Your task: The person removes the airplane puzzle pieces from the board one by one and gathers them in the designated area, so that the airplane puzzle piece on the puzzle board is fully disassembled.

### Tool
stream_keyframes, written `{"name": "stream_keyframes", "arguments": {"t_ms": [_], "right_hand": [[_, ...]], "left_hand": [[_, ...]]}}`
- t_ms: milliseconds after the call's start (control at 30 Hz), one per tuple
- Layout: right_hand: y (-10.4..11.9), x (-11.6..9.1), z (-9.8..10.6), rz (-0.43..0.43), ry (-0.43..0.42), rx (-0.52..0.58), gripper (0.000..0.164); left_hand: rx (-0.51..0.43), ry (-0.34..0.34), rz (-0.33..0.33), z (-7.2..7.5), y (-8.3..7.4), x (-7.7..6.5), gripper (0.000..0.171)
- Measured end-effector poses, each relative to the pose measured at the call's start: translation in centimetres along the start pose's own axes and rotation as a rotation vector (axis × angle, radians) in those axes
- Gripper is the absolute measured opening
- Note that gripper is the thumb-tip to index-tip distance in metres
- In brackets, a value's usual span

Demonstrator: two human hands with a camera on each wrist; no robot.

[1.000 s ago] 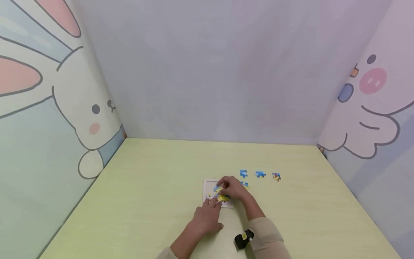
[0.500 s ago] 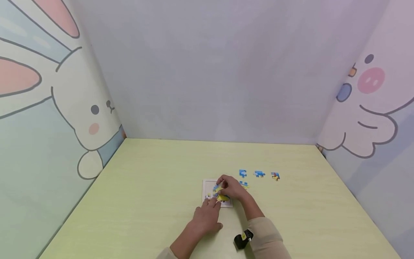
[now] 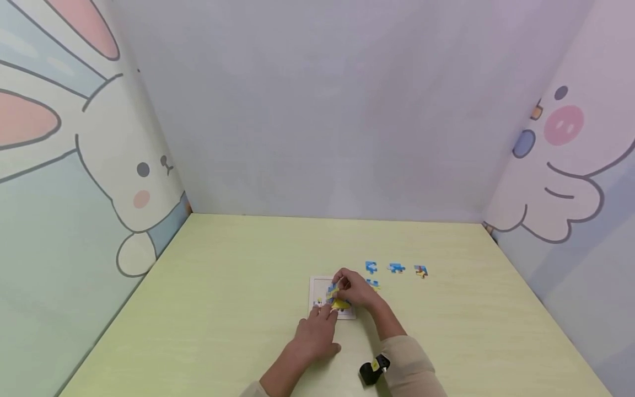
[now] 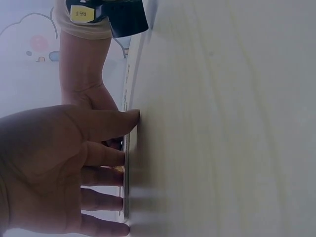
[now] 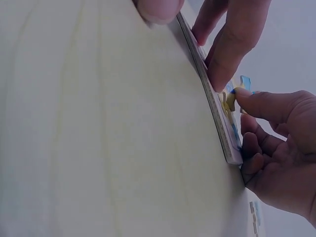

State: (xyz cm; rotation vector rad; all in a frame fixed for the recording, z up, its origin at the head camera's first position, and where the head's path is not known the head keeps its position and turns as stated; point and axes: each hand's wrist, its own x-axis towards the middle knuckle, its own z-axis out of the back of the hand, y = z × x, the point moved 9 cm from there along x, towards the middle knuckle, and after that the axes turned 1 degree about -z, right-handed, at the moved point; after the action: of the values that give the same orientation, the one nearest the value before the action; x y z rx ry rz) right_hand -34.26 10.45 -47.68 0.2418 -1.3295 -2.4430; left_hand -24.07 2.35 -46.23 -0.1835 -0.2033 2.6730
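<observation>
Here's the right hand (image 3: 357, 288) pinching a blue-and-yellow, curvy-edged puzzle piece (image 5: 245, 80) at the pale-rimmed tray (image 5: 234, 155), just beyond the left hand (image 3: 316, 335), whose straight, spread fingers touch the near rim.

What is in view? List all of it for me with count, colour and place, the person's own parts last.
Table: 1, pale yellow-green, under everything
Back wall: 1, pale grey-lilac, beyond the table
Rabbit drawing: 1, mostly white, left wall
Cartoon animal drawing: 1, pale with pink, right wall
Puzzle frame: 1, white, on the table
Pieces in the frame: count hidden, yellow and blue showing, inside it
Pinched piece: 1, yellow where visible, at the frame
Loose pieces: at least 4, mainly blue, right of the frame
Device: 1, black with yellow label, by the right sleeve
Sleeves: 2, beige, lower edge of the head view
Left grip: 1, on the frame's near side
Right grip: 1, over the frame
</observation>
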Motion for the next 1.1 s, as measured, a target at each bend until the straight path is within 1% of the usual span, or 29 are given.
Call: {"name": "stream_keyframes", "arguments": {"t_ms": [200,333,433,533,667,800,967,1100], "right_hand": [[-0.3,-0.3,0.2,-0.031,0.017,0.072,0.013],[-0.5,-0.2,0.3,-0.025,0.02,0.102,0.01],[-0.6,-0.2,0.6,-0.026,-0.01,0.125,0.01],[-0.8,-0.3,0.8,-0.044,-0.048,0.155,0.01],[-1.2,-0.4,0.9,-0.071,-0.077,0.192,0.01],[-1.3,-0.6,1.0,-0.063,-0.083,0.202,0.011],[-1.2,-1.7,2.1,-0.063,-0.117,0.188,0.014],[-1.0,-2.8,3.5,-0.063,-0.162,0.182,0.014]], "left_hand": [[-0.015,0.016,0.004,-0.3,0.2,0.0,0.068],[-0.006,0.016,-0.003,-0.3,0.1,0.1,0.068],[0.006,0.006,-0.015,-0.3,0.1,0.1,0.068],[0.014,0.001,-0.02,-0.3,0.2,0.1,0.068],[0.002,0.008,-0.017,-0.5,0.3,0.1,0.068],[-0.028,0.009,-0.026,-0.5,0.4,0.1,0.066],[-0.091,0.017,-0.038,-0.5,0.8,0.1,0.061],[-0.098,0.013,-0.049,-0.1,0.8,0.0,0.059]]}}
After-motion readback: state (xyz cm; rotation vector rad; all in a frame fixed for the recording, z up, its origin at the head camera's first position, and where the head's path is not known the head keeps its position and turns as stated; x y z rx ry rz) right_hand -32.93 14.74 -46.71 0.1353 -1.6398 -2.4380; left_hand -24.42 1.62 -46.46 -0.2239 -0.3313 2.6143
